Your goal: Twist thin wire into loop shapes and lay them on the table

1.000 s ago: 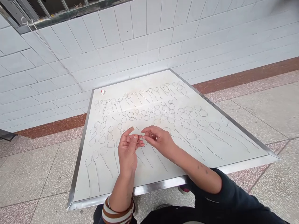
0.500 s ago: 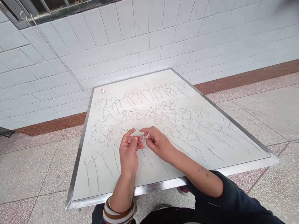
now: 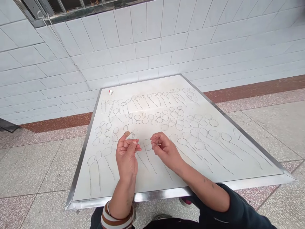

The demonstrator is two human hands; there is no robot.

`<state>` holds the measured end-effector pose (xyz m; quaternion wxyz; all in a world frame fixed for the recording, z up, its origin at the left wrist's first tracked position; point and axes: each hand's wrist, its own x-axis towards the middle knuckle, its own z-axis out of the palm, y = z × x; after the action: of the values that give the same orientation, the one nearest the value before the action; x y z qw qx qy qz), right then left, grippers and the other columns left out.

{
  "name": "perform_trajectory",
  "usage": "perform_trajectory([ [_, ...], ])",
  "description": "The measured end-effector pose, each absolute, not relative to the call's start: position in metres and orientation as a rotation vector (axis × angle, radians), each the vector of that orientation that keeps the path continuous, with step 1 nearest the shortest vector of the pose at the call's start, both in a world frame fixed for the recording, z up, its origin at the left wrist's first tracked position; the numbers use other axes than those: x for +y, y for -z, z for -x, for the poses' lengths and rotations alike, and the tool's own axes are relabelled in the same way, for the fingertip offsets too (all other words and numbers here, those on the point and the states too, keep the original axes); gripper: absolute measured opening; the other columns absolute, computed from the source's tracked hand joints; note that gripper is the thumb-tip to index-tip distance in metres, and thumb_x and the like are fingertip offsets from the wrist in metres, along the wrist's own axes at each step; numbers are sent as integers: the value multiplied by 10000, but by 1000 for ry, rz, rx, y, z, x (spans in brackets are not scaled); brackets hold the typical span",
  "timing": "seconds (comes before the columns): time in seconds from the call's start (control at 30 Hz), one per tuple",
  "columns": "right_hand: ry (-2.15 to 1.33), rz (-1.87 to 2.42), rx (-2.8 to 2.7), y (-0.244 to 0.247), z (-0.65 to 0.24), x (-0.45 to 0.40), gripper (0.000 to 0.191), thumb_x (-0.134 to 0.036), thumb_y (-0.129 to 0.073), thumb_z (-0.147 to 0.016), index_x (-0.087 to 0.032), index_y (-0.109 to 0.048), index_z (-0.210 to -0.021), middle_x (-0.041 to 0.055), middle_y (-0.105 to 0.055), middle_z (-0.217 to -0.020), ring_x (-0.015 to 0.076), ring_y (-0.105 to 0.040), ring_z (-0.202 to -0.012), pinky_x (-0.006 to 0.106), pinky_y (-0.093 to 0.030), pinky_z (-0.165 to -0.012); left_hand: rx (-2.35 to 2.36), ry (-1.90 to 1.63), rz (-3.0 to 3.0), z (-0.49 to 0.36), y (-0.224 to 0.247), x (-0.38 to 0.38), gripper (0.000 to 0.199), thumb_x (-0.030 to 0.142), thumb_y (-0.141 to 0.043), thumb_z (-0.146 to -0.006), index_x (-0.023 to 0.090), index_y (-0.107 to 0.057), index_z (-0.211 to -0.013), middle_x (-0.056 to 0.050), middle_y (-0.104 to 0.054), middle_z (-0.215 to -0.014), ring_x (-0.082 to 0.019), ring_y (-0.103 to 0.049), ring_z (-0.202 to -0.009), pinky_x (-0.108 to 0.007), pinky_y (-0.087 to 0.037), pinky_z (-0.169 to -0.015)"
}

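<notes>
My left hand is held above the near part of the white table, thumb pressed to the fingers on a thin wire that barely shows against the board. Its raised index finger has a tan wrap at the tip. To the right, apart from it, my right hand has thumb and index finger pinched together on what looks like the same fine wire; its exact course is too thin to follow. Beneath and around both hands lie wire pieces with a round loop and long tail, such as one wire loop.
Rows of looped wires, some bent into figure eights, cover the white table, which has a metal rim. A small red-and-white item sits at the far left corner. Behind stands a white tiled wall.
My hands have moved apart: the left went a little left, the right a little right, and its fingers closed from spread into a pinch. The view shifted slightly.
</notes>
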<state>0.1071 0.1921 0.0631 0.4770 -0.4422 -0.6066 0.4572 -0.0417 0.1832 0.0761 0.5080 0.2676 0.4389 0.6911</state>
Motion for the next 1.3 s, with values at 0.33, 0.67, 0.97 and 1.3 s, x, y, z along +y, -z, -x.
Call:
perform_trajectory([
  [0.33, -636, 1004, -1859, -50, -102, 194, 141, -323, -705, -828, -231, -608, -874, 53, -612, -976, 197, -560, -894, 345, -498, -757, 1116, -1781, -612, 56, -85, 181, 438, 193, -762, -721, 231, -639, -1139, 31, -581, -728, -141, -628, -794, -243, -493, -656],
  [0.67, 18, 871, -2229, -44, -100, 193, 120, -146, -498, -953, -181, -612, -937, 0, -586, -656, 157, -483, -705, 299, -382, -689, 1117, -1886, -618, 62, -82, 183, 448, 186, -778, -718, 230, -650, -1145, 26, -614, -728, -151, -640, -852, -262, -498, -719],
  [0.97, 44, 1022, -2274, -37, -86, 177, 272, -82, -400, -948, -169, -577, -761, -13, -514, -541, 142, -444, -562, 290, -365, -608, 1129, -2067, -597, 75, -80, 187, 404, 162, -769, -723, 208, -663, -1110, 17, -631, -759, -129, -635, -807, -266, -498, -724],
  [1.3, -301, 1002, -1984, -63, -105, 179, 135, -177, -462, -974, -198, -594, -962, 28, -682, -784, 179, -559, -778, 277, -466, -649, 1206, -2005, -693, 80, -89, 180, 469, 166, -746, -753, 222, -595, -1194, 25, -639, -742, -152, -648, -862, -298, -514, -772],
])
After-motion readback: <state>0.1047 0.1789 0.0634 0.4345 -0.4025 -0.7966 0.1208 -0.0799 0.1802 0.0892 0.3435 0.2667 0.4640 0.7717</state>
